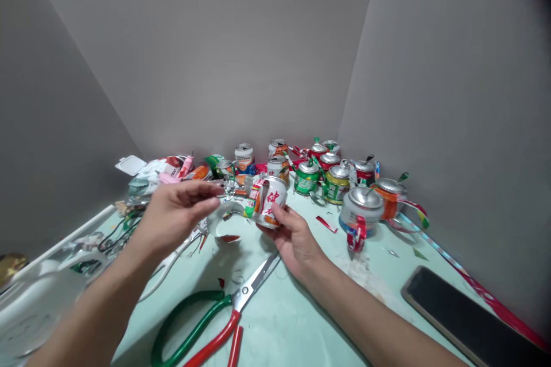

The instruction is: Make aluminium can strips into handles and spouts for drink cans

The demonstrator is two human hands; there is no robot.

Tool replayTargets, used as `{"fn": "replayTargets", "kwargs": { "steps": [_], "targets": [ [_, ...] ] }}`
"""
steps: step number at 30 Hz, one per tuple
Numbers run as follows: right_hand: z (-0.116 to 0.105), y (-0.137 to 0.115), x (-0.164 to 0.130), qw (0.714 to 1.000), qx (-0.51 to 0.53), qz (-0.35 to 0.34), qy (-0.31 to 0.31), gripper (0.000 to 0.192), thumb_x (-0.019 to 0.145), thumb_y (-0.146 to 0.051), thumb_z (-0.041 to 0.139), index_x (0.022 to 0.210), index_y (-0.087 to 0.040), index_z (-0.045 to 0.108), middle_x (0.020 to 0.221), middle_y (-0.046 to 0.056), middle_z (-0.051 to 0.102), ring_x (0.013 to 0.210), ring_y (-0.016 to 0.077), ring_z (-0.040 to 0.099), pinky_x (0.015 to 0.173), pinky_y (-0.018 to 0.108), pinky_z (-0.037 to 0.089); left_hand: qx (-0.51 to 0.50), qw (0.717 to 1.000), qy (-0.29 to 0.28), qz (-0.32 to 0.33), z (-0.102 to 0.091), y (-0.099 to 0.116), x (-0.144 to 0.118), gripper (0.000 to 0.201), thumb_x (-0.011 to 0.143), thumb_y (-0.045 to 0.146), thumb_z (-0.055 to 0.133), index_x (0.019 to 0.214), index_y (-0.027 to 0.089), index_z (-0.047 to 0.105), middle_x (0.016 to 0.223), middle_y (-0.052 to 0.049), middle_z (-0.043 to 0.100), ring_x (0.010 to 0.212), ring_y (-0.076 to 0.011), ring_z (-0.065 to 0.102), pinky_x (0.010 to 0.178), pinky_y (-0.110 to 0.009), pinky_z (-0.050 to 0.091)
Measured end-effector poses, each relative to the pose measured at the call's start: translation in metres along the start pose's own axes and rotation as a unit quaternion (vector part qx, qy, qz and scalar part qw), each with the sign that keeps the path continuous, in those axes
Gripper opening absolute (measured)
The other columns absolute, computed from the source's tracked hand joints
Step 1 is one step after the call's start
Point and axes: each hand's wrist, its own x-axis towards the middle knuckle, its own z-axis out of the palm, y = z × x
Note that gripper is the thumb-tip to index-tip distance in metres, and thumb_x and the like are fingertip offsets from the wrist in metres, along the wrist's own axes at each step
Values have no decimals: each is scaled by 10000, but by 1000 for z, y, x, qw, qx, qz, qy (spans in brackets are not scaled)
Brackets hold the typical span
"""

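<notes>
My right hand [297, 241] grips a small white drink can [275, 198] with red characters, tilted, thumb on its front and fingers beneath. The can's side is cut, and a colourful flap [253, 200] stands out on its left. Close to that flap, my left hand [183, 206] hovers with thumb and forefinger slightly apart and the other fingers curled; I see nothing between them. A curled silvery metal strip [217, 221] lies beyond its thumb. On the table below both hands rest scissors [245, 292] with one green and one red handle, blades pointing toward the right hand.
Several cans shaped like little teapots, such as a green one [306, 178] and a silver one [361, 209], stand at the back right. A phone [465, 315] lies at the right. Bags [155, 175], cables and scraps crowd the left. Grey walls [258, 69] enclose the table.
</notes>
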Motion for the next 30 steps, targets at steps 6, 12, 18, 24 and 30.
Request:
{"fn": "replayTargets", "kwargs": {
  "steps": [6, 12, 18, 24, 30],
  "targets": [
    [8, 2, -8, 999, -16, 0, -30, 344, 650, -291, 733, 949, -147, 646, 949, 62, 692, 852, 181, 627, 807, 299, 471, -74, 985, -114, -107, 18, 18, -20, 187, 439, 176, 772, 613, 159, 708, 519, -5, 608, 473, -135, 550, 436, -237, 476],
    [9, 1, -9, 1000, -18, -2, -23, 364, 646, -274, 740, 964, -132, 634, 934, 64, 692, 833, 177, 628, 798, 299, 471, -92, 983, -125, -99, 21, 10, -14, 130, 480, 196, 773, 565, 157, 683, 504, 10, 575, 471, -110, 533, 441, -206, 467],
    [12, 1, -11, 1000, -8, 1, -27, 384, 630, -278, 749, 969, -140, 632, 930, 61, 690, 819, 182, 625, 817, 336, 468, -127, 976, -155, -81, 23, -2, -11, 113, 560, 220, 763, 589, 154, 676, 527, 20, 572, 477, -86, 507, 464, -193, 450],
    [14, 0, -13, 1000, -1, 7, -28, 361, 618, -290, 754, 926, -145, 636, 901, 54, 692, 796, 179, 627, 800, 330, 472, -182, 966, -156, -95, 28, -13, -9, 145, 557, 219, 779, 630, 151, 674, 558, 14, 609, 501, -98, 537, 489, -203, 455],
    [15, 0, -13, 1000, 0, 3, -24, 345, 611, -287, 757, 903, -146, 638, 898, 54, 692, 793, 177, 624, 807, 333, 469, -184, 966, -150, -98, 30, -15, -7, 158, 542, 230, 791, 635, 150, 691, 559, 10, 617, 495, -101, 546, 485, -206, 455]
  ]
}}
